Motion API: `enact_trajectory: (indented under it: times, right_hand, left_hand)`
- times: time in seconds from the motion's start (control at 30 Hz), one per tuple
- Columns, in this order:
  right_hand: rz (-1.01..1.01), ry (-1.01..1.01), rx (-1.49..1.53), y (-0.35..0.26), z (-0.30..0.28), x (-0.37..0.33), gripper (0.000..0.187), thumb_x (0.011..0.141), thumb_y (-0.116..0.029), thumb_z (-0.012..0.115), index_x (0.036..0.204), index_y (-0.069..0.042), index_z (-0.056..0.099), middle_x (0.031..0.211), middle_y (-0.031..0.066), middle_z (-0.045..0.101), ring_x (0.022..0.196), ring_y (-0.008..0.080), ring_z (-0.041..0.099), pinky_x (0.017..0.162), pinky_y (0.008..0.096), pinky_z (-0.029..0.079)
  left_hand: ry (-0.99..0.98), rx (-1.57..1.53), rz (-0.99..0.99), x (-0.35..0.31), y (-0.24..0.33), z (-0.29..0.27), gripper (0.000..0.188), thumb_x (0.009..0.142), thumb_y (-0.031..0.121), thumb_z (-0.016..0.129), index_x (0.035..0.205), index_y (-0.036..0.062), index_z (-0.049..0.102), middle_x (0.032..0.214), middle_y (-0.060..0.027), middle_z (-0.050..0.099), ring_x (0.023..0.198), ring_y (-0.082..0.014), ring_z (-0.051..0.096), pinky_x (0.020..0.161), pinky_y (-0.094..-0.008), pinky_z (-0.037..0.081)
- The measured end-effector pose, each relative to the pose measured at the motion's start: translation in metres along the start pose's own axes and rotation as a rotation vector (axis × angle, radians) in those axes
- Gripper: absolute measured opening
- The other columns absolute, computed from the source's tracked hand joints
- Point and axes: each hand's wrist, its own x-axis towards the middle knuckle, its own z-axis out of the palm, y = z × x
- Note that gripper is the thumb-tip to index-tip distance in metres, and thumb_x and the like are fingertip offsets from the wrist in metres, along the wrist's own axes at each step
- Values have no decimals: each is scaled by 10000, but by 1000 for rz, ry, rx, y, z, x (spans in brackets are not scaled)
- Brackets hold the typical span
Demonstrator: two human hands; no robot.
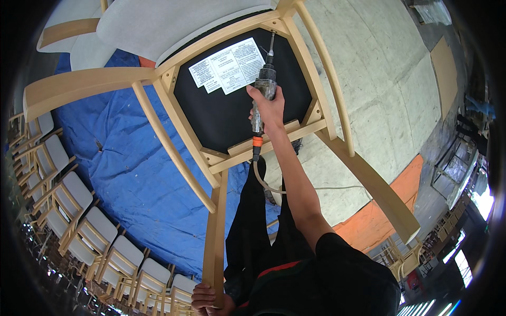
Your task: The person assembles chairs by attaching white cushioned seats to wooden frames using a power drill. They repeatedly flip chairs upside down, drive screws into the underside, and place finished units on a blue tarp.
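An upturned wooden chair point(179, 139) shows the black underside of its seat point(211, 124), with white printed labels point(229, 66) on it. My right hand point(270, 108) is wrapped round a pneumatic screwdriver point(266, 79), whose long bit reaches the corner block at the frame's far right corner. Whether the tip sits in a screw is too small to tell. From the tool's orange-banded rear end runs a pale air hose point(269, 187). At the lower edge, my left hand point(211, 300) grips the end of a chair leg point(215, 237).
Blue tarp point(126, 158) covers the floor on the left, with a row of chairs with pale seats point(100, 226) beyond it. Another pale upholstered chair point(142, 31) touches the far side. Orange sheeting point(379, 221) and flat cardboard point(444, 76) lie on the right.
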Motion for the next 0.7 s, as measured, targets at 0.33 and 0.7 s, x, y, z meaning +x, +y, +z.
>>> enact_trajectory:
  times: [0.33, 0.7]
  right_hand:
    - [-140, 178, -145, 24, 25, 13, 567, 653, -317, 866, 945, -46, 461, 782, 105, 635, 617, 206, 635, 580, 363, 539]
    - [-207, 290, -292, 20, 54, 6, 629, 697, -285, 830, 1070, -19, 399, 883, 215, 657, 807, 382, 668, 761, 442, 529]
  left_hand:
    - [-84, 6, 71, 4, -5, -6, 271, 862, 271, 457, 676, 79, 499, 602, -62, 497, 619, -230, 555, 646, -414, 459]
    - [-113, 101, -42, 4, 6, -12, 328, 883, 372, 488, 702, 100, 453, 633, -34, 430, 647, -182, 479, 690, -364, 419]
